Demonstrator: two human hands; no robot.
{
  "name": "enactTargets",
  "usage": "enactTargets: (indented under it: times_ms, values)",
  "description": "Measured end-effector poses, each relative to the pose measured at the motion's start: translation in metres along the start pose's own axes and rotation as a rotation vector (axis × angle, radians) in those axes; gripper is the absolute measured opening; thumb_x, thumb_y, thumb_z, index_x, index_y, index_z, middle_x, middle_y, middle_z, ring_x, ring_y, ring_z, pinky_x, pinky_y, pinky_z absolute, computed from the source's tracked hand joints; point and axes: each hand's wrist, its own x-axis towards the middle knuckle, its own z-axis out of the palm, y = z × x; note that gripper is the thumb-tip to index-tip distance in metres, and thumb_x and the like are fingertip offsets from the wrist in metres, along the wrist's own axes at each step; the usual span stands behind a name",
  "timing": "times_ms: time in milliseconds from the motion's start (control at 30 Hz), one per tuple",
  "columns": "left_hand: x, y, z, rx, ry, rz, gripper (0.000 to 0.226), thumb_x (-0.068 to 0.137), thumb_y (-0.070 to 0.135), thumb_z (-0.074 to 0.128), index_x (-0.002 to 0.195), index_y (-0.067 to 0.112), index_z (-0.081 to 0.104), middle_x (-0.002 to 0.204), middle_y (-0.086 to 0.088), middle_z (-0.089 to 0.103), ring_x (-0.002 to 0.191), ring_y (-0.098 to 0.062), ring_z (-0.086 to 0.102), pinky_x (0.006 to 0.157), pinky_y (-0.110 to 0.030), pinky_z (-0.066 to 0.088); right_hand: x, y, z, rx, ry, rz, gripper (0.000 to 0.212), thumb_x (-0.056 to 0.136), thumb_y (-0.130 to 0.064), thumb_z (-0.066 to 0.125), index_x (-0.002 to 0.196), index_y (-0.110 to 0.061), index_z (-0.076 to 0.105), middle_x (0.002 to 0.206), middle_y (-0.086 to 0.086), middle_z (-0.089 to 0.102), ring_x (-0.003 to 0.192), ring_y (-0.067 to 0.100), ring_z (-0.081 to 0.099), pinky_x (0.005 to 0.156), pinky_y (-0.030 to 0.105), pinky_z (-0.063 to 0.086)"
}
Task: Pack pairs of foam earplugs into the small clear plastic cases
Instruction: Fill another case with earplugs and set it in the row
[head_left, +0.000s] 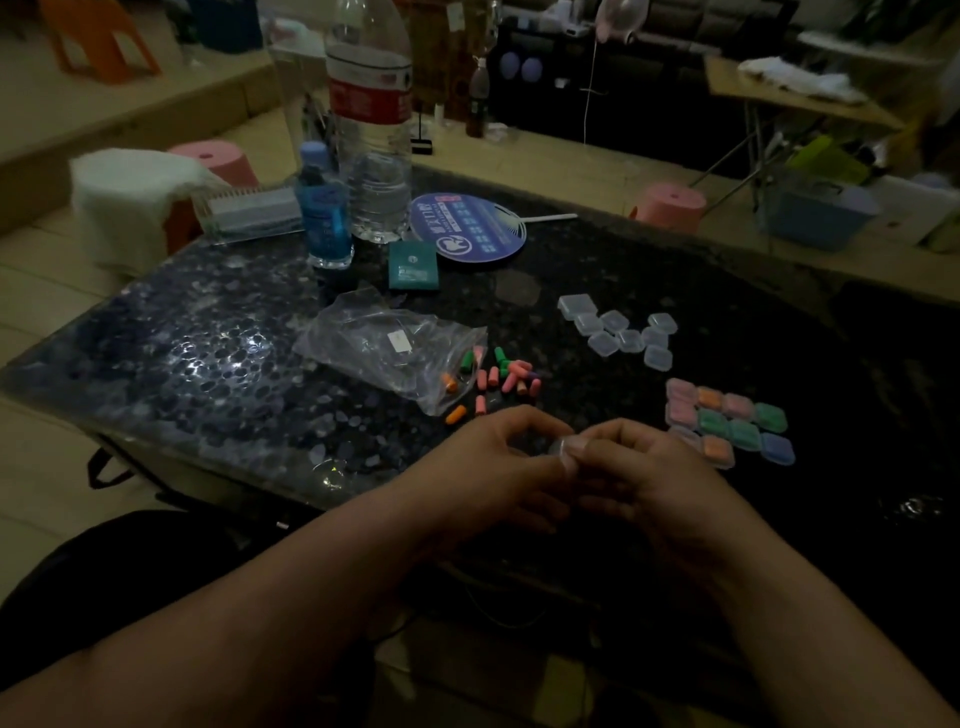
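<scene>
The left hand (496, 470) and right hand (644, 467) met fingertip to fingertip, curled fingers pinching a small clear case (560, 448); loose earplugs (501, 378) lay just beyond them.

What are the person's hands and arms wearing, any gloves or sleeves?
Nothing: the left hand and right hand have no gloves, and both forearms are uncovered to the picture's edge. No watch, bracelet or ring shows, though the light is dim.
</scene>
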Motion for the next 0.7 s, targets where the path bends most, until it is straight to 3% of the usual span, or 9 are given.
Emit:
enactTargets:
  times_ms: [500,700]
  values:
    - [-0.004,0.002,-0.014,-0.018,-0.004,-0.025,0.027,0.100,0.012,0.066,0.126,0.009,0.059,0.111,-0.028,0.073,0.100,-0.039,0.074,0.078,-0.038,0.065,0.006,0.002,0.014,0.035,-0.018,-0.001,0.010,0.094,-0.010,0.073,0.100,-0.004,0.070,0.087,0.012,0.079,0.077,0.018,0.077,0.065,0.025,0.060]
    - [-0.005,0.006,-0.020,-0.196,0.048,-0.076,0.022,0.099,0.008,0.063,0.121,0.009,0.062,0.105,-0.023,0.074,0.085,-0.034,0.075,0.078,-0.045,0.065,0.011,0.005,0.013,0.046,0.041,-0.008,0.007,0.089,-0.008,0.071,0.095,-0.010,0.074,0.090,0.010,0.080,0.085,0.024,0.076,0.084,0.042,0.062]
